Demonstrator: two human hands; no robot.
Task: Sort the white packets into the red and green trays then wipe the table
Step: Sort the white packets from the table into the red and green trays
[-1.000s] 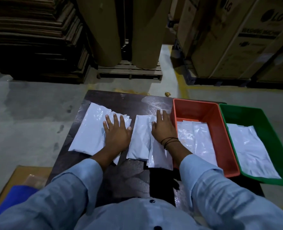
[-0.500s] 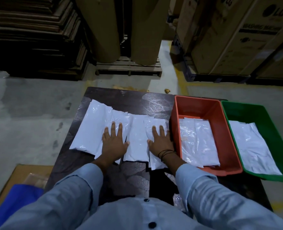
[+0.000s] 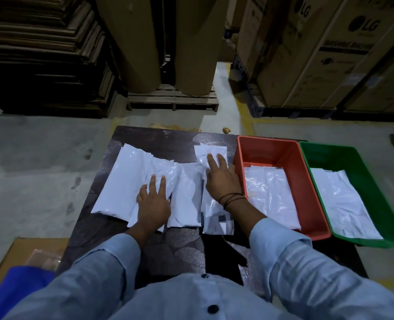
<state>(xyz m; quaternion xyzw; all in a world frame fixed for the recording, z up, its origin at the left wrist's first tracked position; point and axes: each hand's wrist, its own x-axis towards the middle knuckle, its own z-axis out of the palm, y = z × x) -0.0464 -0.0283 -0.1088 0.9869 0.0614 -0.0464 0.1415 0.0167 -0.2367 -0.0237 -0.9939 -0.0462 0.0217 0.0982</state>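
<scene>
Lying lengthwise from near to far edge of the dark table (image 3: 159,139), the flat white plastic packets (image 3: 186,199) are pressed by both outstretched, ungrasping hands, the right hand (image 3: 221,181) being nearer than the left hand (image 3: 153,202) to the rectangular red plastic tray (image 3: 267,140) alongside.

Views: a single head-worn camera.
Position: at the person's head, over the near edge of the dark table (image 3: 159,139); the shirt front (image 3: 179,296) and sleeves (image 3: 99,269) fill the frame's bottom.
Direction: forward and steeply down; the table runs away toward the concrete floor (image 3: 41,158), the pallet (image 3: 172,100) and the LG cartons (image 3: 318,54) at the top.
Nearness: close; the left hand (image 3: 153,204) and right hand (image 3: 221,181) sit mid-frame at arm's reach.
Framing: table left of centre, red tray (image 3: 267,140) and green tray (image 3: 325,155) to the right.
Lens: wide-angle; the cartons lean outward near the margins.
</scene>
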